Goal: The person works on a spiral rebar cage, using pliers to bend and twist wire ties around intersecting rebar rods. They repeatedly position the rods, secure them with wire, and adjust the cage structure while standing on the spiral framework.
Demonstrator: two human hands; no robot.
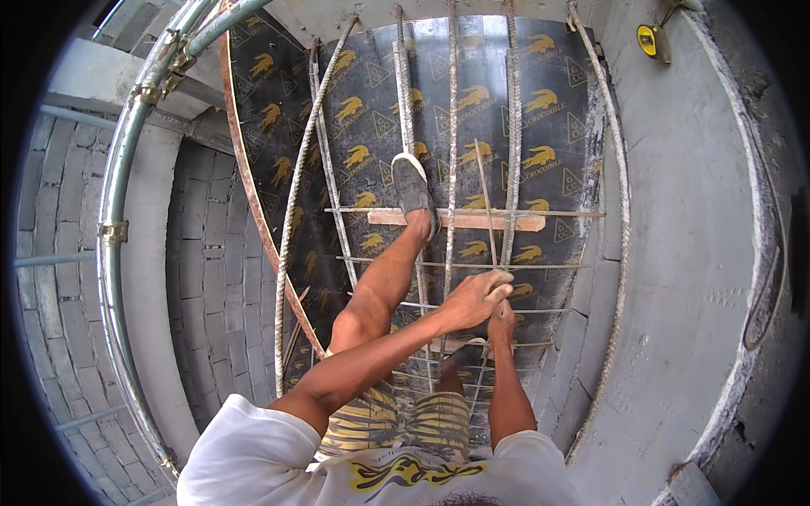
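Note:
My left hand (474, 300) reaches across the middle of the rebar grid, its fingers closed. Just below it my right hand (501, 320) is closed too, close against the left. What they grip is too small or hidden to make out. A thin steel rod (484, 192) slants up from just above my left hand; whether a hand holds its lower end I cannot tell. Beside them runs a thick ribbed rebar (512, 126), crossed by a thin horizontal bar (548, 266).
Dark printed formwork panels (363, 76) lie under the bars. A wooden strip (523, 223) sits beneath one crossbar, near my shoe (412, 187). At left stand scaffold pipes (110, 185) and a block wall (207, 236). A yellow tape measure (648, 40) hangs at the right concrete wall (675, 211).

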